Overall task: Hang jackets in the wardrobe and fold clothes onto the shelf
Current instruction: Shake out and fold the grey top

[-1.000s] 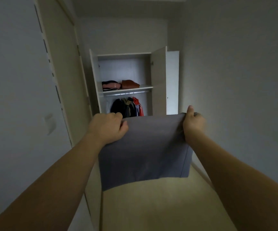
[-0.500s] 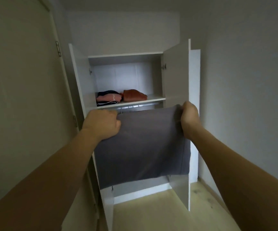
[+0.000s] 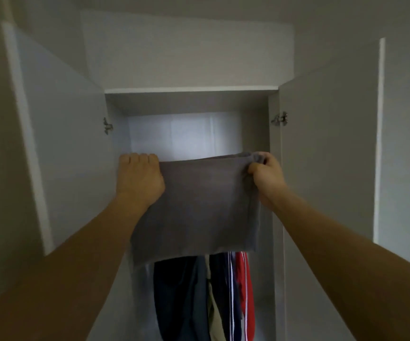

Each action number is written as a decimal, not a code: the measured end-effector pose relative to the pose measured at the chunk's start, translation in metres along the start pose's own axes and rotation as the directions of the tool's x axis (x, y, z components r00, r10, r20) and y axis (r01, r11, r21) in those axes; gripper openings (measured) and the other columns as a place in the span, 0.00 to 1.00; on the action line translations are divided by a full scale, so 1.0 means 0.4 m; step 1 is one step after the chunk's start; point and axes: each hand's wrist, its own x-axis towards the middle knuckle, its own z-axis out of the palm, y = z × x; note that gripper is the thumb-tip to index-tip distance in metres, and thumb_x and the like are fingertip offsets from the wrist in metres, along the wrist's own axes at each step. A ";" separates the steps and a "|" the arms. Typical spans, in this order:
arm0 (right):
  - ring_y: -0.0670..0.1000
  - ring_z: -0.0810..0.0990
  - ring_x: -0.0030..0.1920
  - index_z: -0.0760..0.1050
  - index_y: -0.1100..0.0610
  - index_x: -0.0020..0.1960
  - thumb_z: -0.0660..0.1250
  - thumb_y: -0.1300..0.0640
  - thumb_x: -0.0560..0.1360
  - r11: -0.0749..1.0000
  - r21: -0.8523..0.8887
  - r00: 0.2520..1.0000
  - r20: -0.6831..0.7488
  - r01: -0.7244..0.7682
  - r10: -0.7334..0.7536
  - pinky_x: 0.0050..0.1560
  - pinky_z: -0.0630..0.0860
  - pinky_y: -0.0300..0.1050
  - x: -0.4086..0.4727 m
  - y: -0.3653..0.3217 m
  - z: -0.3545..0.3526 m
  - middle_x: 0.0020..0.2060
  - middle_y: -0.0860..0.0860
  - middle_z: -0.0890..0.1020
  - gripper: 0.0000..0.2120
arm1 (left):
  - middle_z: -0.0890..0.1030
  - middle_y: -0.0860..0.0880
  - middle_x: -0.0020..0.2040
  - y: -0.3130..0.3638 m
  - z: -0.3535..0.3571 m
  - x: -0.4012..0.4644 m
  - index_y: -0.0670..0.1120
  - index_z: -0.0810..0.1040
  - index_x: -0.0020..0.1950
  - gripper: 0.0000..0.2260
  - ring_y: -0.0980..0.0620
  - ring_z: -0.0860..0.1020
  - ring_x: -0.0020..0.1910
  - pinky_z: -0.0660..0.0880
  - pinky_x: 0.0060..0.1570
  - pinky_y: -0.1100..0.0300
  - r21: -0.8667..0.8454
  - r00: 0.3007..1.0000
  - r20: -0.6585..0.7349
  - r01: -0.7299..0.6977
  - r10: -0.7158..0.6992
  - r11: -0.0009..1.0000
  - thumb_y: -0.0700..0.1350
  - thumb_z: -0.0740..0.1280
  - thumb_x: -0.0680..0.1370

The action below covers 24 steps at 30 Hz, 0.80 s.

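Two bare arms reach up into an open white wardrobe. The left hand and right hand hold a folded gray cloth by its top corners, fingers curled and gripping the fabric. The cloth hangs at about shelf height, hiding the shelf itself. Below it hang dark, striped and red jackets.

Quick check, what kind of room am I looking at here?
Likely a bedroom or hallway at a built-in wardrobe: doors swung open, jackets hanging below, both hands lifting a folded grey garment toward the upper compartment.
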 end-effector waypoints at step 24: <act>0.57 0.78 0.51 0.75 0.59 0.54 0.61 0.56 0.79 0.883 -0.389 0.945 -0.084 0.262 -0.317 0.53 0.74 0.47 1.683 0.551 0.473 0.52 0.57 0.80 0.09 | 0.72 0.40 0.67 0.184 1.192 1.295 0.42 0.71 0.66 0.18 0.38 0.63 0.69 0.51 0.71 0.42 0.111 0.970 0.155 0.173 -0.189 0.979 0.45 0.56 0.78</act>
